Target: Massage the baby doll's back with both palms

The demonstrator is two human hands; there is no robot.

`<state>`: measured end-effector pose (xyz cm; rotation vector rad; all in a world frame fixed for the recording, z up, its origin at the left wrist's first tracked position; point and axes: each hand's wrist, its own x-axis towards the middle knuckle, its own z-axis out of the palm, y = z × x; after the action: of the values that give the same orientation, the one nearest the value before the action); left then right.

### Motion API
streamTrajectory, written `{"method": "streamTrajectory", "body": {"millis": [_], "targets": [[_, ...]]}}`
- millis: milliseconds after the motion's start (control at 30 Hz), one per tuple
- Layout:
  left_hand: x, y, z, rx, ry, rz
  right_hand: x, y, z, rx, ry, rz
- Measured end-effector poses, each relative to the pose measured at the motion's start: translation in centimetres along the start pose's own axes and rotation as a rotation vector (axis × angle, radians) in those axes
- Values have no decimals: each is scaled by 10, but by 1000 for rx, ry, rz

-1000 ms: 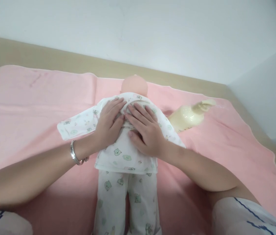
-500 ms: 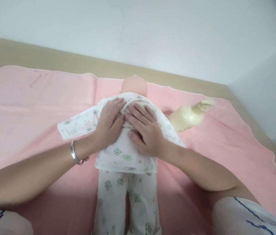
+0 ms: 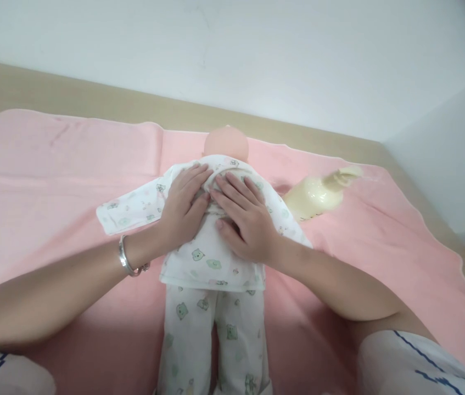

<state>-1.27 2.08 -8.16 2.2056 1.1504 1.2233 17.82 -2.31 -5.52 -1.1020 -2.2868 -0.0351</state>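
White fabric with small green animal prints clothes a doll [image 3: 216, 252], which lies stretched out in the middle of the pink cloth [image 3: 71, 159], its smooth round head [image 3: 226, 144] pointing away from the wearer. Both hands rest on the upper part of its top [image 3: 213, 274] — the left hand [image 3: 185, 206] and the right hand [image 3: 246, 216] side by side, fingers extended and laid flat, gripping nothing. One sleeve [image 3: 131, 211] reaches out past the left wrist, which wears a silver bracelet [image 3: 124, 257]; matching trousers [image 3: 186, 340] run down toward the wearer. Just beside the other sleeve [image 3: 287, 222] lies a pale yellow bottle [image 3: 314, 197] on its side (the lettering is too small to read). Beneath the cloth, a tan worktop [image 3: 71, 90] shows along the far edge — and beyond that stands a white wall [image 3: 232, 60].
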Motion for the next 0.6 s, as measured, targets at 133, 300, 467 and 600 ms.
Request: {"method": "streamTrajectory", "body": {"millis": [133,300,467,600], "targets": [[0,1,-1,-1,-1,0,0,0,0,-4,-3,6],[1,1,-1,3,-2,6,0,1,0,-5,-1,-1],[1,1,0,5,-6,1,-1,1,1,-2,31,-25],[1,2,-1,14,-11,-2,0,1,1,1,-3,-3]]}}
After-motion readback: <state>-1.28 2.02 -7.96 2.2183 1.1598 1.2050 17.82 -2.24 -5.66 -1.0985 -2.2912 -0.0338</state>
